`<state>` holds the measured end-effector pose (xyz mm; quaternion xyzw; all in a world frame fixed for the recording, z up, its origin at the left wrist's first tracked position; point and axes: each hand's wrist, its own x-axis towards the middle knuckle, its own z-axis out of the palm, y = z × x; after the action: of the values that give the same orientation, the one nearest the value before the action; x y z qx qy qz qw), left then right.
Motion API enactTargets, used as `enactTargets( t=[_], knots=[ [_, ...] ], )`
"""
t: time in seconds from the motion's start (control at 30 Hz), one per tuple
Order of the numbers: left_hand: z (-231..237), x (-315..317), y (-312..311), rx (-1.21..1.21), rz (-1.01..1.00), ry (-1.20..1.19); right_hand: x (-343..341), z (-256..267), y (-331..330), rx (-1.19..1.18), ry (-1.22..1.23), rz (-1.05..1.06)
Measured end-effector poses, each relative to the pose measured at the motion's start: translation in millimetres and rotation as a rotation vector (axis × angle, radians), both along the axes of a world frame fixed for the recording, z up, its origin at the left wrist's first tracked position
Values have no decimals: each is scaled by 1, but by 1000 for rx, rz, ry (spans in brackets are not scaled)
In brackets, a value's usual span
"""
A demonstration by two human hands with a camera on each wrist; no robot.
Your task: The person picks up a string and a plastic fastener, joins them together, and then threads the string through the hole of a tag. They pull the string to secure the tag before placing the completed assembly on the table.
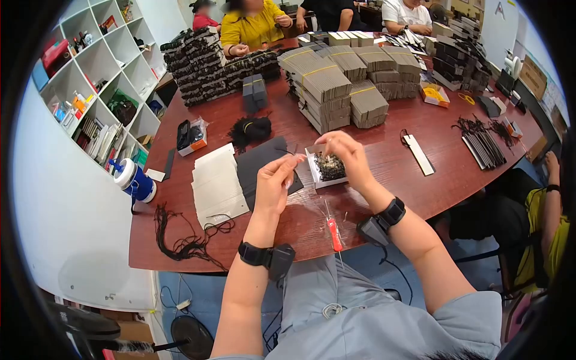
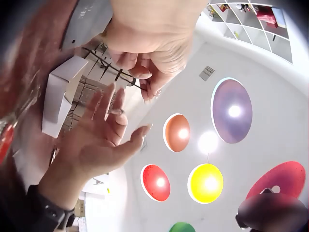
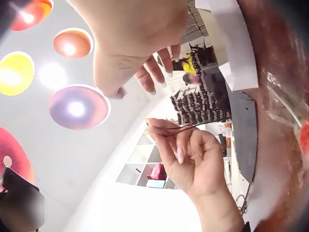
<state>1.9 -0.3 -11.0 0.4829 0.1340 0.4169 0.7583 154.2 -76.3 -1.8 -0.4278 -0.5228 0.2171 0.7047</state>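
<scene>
Near the middle of the head view, the left hand (image 1: 276, 185) pinches a thin dark cord (image 2: 116, 70) between thumb and fingertips. The right hand (image 1: 348, 159), just right of it, is empty, its fingers apart and loosely bent over a white box (image 2: 57, 104). Black and pale bits (image 1: 330, 168) lie in the box. A tool (image 1: 334, 233) with a red handle lies on the table (image 1: 420, 201) below the box. Left of the hands are dark sheets (image 1: 251, 174) and pale sheets (image 1: 217, 180); black cords (image 1: 187, 245) lie at the lower left, near a blue jug (image 1: 143, 187). Grey stacks (image 1: 327, 81) rise at upper centre, and a white tag (image 1: 419, 155) lies right of the box. People sit along the frame's top edge, one in a yellow top (image 1: 255, 27).
</scene>
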Motion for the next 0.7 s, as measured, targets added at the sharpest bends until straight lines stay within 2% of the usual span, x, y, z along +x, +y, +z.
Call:
enactTargets(
  t=[0.07,0.1,0.13,0.17,0.2,0.27,0.33,0.47,0.53,0.6,0.7],
  knots=[
    [2,1,-5,195,-36,97,6,-2,4,-48,174,143],
    [4,3,-7,161,-33,85,4,-1,3,-48,174,139],
    [4,4,-9,161,-37,85,-1,0,1,-167,163,220],
    [3,5,-12,287,-61,165,-3,1,-1,-285,152,302],
    [2,5,-14,413,-84,245,-2,0,-1,-285,154,299],
    [-2,7,-13,429,-82,287,1,-4,2,-372,255,449],
    [-2,8,-14,446,-81,302,5,-5,2,-397,313,470],
    [0,6,-14,377,-81,286,7,-4,1,-370,402,408],
    [-2,7,-11,210,-38,241,5,-3,2,-357,427,405],
    [-4,8,-9,183,-47,182,3,-3,2,-320,453,358],
    [-4,9,-9,65,-51,119,3,-3,2,-306,398,352]
  ],
)
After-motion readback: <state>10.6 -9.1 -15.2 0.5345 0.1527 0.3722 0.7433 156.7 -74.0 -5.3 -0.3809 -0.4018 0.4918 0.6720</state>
